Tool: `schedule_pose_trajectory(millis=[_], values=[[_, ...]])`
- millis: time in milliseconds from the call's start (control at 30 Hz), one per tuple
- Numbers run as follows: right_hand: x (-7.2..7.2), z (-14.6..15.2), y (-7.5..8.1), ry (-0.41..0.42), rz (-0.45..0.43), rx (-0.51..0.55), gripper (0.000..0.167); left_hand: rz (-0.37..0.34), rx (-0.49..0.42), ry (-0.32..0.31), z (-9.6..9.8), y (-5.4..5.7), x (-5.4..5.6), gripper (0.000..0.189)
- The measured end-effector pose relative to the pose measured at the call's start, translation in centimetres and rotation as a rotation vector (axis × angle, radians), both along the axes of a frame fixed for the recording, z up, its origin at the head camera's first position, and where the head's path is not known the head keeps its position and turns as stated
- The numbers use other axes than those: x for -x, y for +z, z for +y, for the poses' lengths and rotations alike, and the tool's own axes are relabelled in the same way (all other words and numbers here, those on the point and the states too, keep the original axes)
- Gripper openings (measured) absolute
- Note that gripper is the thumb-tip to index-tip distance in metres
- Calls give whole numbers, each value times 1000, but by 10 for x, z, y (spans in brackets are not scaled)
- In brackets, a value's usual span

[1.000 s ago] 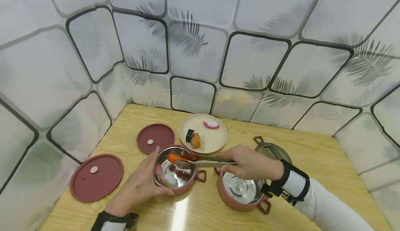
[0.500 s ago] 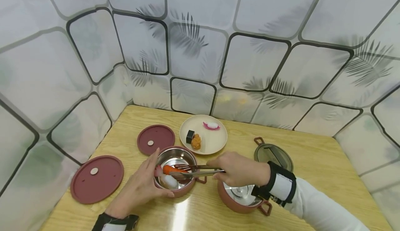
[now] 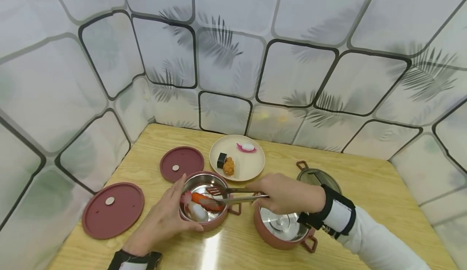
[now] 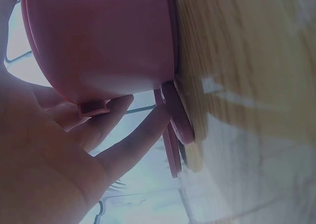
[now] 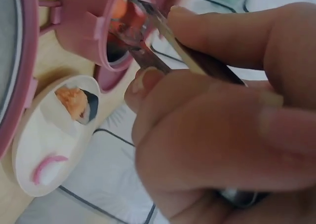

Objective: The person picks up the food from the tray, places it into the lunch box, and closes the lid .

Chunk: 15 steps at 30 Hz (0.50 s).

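My left hand (image 3: 166,213) wraps round the side of a pink steel-lined pot (image 3: 215,223), thumb on the near side and fingers on the far left. In the left wrist view its fingers lie against the pot wall (image 4: 113,36) around a handle stub. My right hand (image 3: 279,193) grips metal tongs (image 3: 240,199), which have fork-like ends. The tongs' ends are inside the pot, spread apart, one over an orange food piece (image 3: 198,198) and one beyond it. A white and pink piece (image 3: 198,212) lies beside the orange one.
A second pink pot (image 3: 277,237) stands right, below the right wrist. Behind are a cream plate (image 3: 251,166) with several food pieces and a glass lid (image 3: 321,178). Two maroon lids, one large (image 3: 113,217) and one smaller (image 3: 186,160), lie at left. A patterned wall closes the back.
The tongs and orange piece have moved from the back of the pot toward its near side, and the piece now lies low. Since half a second ago the tongs' ends have spread. The left hand stays.
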State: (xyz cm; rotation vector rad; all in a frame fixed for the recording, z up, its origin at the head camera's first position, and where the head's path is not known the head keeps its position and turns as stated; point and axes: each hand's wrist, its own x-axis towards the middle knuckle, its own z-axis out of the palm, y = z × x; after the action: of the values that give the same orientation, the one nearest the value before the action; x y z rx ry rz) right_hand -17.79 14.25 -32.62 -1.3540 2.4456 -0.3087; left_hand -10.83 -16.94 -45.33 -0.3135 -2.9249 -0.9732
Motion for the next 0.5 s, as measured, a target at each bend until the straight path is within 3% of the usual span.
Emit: schedule_pose_trajectory(millis=[100, 267, 500], values=[[3, 9, 10, -36, 14, 48, 25, -12, 0, 7, 0, 0, 0, 142], [10, 23, 20, -176, 38, 92, 39, -21, -4, 1, -1, -1, 1, 142], [21, 34, 11, -297, 85, 74, 34, -5, -1, -2, 0, -2, 1, 142]])
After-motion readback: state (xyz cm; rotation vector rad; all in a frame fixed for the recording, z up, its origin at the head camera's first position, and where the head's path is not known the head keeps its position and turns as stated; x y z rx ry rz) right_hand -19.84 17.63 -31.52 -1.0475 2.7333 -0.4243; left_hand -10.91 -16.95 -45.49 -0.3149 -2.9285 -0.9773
